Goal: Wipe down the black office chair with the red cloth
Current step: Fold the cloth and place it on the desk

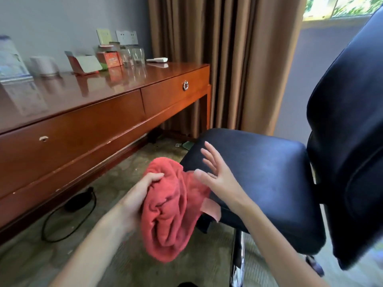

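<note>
**Red cloth bunched in the left hand at the chair's front edge**

Head view: The left hand [143,189] grips the red cloth [170,208], its fingers curled over the upper fold and pressing into the fabric. The cloth is crumpled into a thick hanging bundle, and its right side drapes against the front left corner of the seat. A paler corner of the fabric lies on the seat edge below the right wrist.

The right hand [215,172] hovers over the front of the seat with its fingers straight and spread, holding nothing. Its thumb is just beside the cloth's right edge; contact cannot be told.

The black office chair [269,177] fills the right side, its padded seat facing the camera and its tall backrest rising at far right. A chrome part of its base shows beneath the seat.

To the left stands a polished wooden desk [93,112] with 2 drawers along its front. On its top, near the wall, are glass tumblers [133,55], a small red box [110,59], a white remote [157,59] and some blurred cards. Brown curtains [223,59] hang behind the desk's end. A black cable [68,216] loops across the carpet under the desk.
</note>
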Demonstrator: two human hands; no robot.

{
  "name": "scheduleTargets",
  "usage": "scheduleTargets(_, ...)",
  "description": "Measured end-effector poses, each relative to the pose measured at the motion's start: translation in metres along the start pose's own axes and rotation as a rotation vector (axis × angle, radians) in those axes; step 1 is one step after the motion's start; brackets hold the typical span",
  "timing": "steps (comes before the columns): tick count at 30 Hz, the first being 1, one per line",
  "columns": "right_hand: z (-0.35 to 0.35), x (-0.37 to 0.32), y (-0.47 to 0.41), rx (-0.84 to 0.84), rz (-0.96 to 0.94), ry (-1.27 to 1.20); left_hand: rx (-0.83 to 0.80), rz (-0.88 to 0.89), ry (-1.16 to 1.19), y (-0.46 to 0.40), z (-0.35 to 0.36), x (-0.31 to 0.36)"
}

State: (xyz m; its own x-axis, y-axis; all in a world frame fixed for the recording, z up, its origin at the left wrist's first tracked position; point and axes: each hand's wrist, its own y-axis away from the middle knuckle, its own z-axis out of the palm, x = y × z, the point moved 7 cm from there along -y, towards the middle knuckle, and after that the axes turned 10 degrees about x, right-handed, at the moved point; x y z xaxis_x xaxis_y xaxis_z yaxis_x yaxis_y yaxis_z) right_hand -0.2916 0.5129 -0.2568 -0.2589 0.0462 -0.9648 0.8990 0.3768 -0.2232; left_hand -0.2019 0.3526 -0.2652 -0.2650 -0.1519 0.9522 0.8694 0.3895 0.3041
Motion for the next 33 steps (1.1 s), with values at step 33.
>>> scheduleTargets(33, 0.045, -0.06, 0.07, -0.091, 0.202, -0.22, -0.067, 0.266, 0.526, 0.069, -0.043, -0.089)
